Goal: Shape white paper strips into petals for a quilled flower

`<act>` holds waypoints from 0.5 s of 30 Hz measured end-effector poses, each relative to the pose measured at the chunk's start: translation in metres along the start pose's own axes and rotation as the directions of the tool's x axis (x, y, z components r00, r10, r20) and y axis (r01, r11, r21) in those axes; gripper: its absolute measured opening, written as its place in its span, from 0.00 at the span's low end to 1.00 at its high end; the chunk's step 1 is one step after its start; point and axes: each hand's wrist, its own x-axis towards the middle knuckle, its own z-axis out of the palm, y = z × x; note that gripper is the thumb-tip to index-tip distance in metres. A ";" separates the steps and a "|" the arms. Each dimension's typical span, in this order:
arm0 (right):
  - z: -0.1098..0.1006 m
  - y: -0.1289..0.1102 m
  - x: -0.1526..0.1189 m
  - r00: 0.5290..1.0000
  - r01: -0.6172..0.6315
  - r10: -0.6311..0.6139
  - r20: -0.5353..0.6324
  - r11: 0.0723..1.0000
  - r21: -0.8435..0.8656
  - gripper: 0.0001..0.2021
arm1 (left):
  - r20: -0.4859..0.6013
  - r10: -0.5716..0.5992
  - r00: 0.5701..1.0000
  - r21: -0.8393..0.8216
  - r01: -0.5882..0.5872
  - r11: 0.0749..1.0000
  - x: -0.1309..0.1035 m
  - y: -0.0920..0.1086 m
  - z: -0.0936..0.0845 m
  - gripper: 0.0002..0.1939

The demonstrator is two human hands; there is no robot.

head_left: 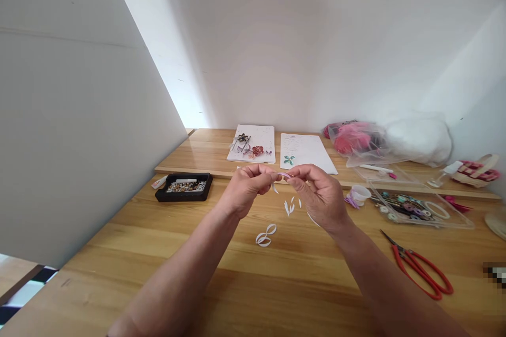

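Note:
My left hand point(250, 185) and my right hand point(319, 195) meet above the middle of the table, fingertips pinched. Between them a thin, slightly arched lilac strip point(284, 174) is held, one end in each hand. Just under the left fingertips shows a white strip point(275, 188); whether the hand holds it I cannot tell. Below the hands lie several small white petal-shaped scraps point(289, 208). Nearer me, white paper-like loops point(265, 237) rest on the wood. Part of another white strip point(313, 219) is hidden by my right hand.
Red-handled scissors point(422, 269) lie at right, near a clear tray point(460, 219) of beads. A black tray point(158, 195) of beads stands left. White sheets point(312, 150) bearing flower pieces lie behind. Beyond the tray are plastic bags point(373, 155) and a small basket point(474, 174).

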 end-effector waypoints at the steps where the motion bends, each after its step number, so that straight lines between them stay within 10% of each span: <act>1: 0.000 0.001 0.000 1.000 -0.016 0.016 0.003 1.000 0.015 0.07 | 0.000 0.005 1.000 0.000 -0.005 1.000 0.000 0.000 0.000 0.12; 15: 0.000 -0.016 0.002 0.969 -0.241 0.246 -0.007 0.953 0.183 0.11 | -0.044 0.036 0.998 -0.013 -0.036 0.999 0.001 0.000 0.000 0.12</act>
